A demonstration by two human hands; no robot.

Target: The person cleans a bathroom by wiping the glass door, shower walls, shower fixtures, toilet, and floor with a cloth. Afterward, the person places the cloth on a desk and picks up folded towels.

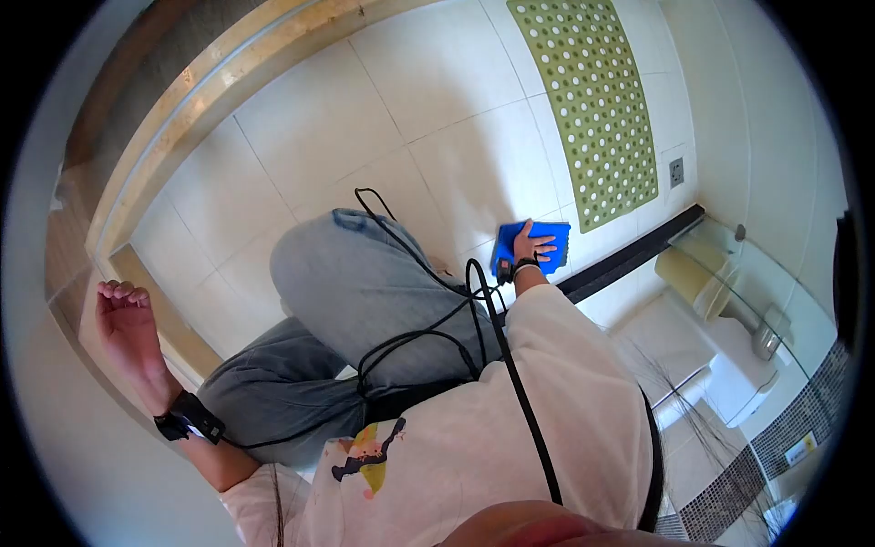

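Note:
My right hand (536, 244) lies flat on a folded blue cloth (503, 239), fingers spread over it, on the tiled floor. The cloth's edges stick out around the hand. Off to the left, my left hand (128, 324) is raised beside the wall with its fingers curled in and no object visible in it. A black strap with a small device (190, 417) circles the left wrist. Another dark wrist device (507, 270) sits on the right wrist, close to the cloth.
A green mat with white dots (602, 109) lies on the floor beyond the cloth, near a drain (676, 172). A dark floor strip (629, 255) and glass shelf (766, 273) are at right. Black cables (428, 333) loop over my knees. A stone ledge (210, 87) curves along the left.

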